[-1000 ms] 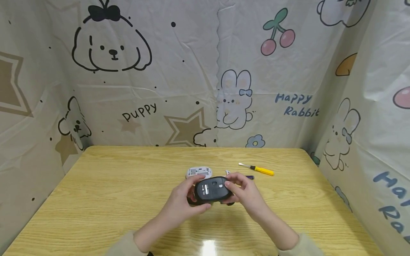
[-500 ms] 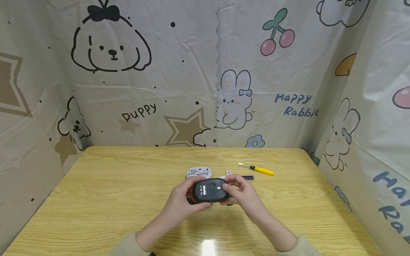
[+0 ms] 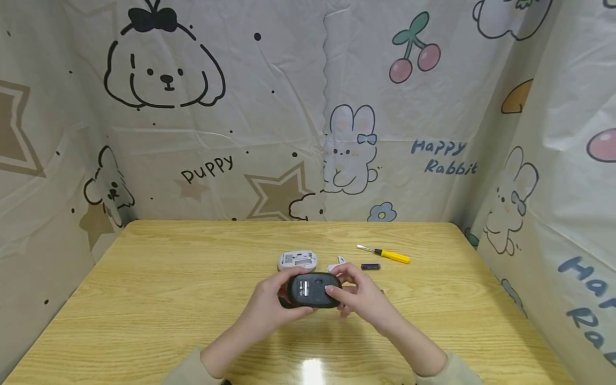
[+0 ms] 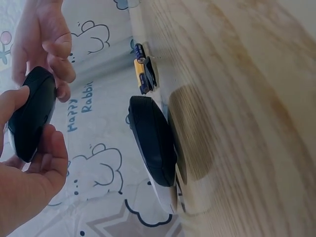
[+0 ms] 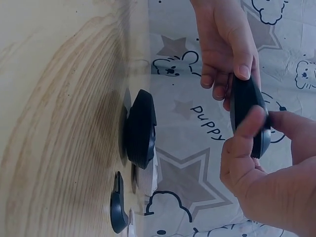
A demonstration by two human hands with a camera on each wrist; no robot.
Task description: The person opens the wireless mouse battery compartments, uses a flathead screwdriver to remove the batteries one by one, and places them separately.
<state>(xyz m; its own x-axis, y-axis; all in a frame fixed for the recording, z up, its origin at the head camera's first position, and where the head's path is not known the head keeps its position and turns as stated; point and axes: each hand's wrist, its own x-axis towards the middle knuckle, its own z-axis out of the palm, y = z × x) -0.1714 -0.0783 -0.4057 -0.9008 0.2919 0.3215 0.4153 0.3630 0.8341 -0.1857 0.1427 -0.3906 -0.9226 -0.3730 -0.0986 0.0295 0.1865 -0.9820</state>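
Both hands hold a black computer mouse (image 3: 312, 291) above the table, its underside with a white label turned up toward the head view. My left hand (image 3: 267, 299) grips its left end, fingers on the far edge and thumb along the near edge. At the right end my right hand (image 3: 367, 299) holds it, the thumb pressing on the underside and fingers curled round behind. Below, a second black mouse (image 4: 153, 143) stands on the table, mostly hidden in the head view. A small black cover (image 5: 118, 207) lies near it in the right wrist view.
Behind the hands lies a white mouse (image 3: 297, 260), underside up with a bare battery recess. To its right are a white cover piece (image 3: 337, 264), a dark battery (image 3: 370, 267) and a yellow-handled screwdriver (image 3: 392, 256). Printed cloth (image 3: 269, 123) hangs round the table (image 3: 183, 278).
The held mouse has shifted slightly left and toward me. My right thumb has slid leftward over its underside, covering the pale spot. The battery now shows fully beyond my right hand.
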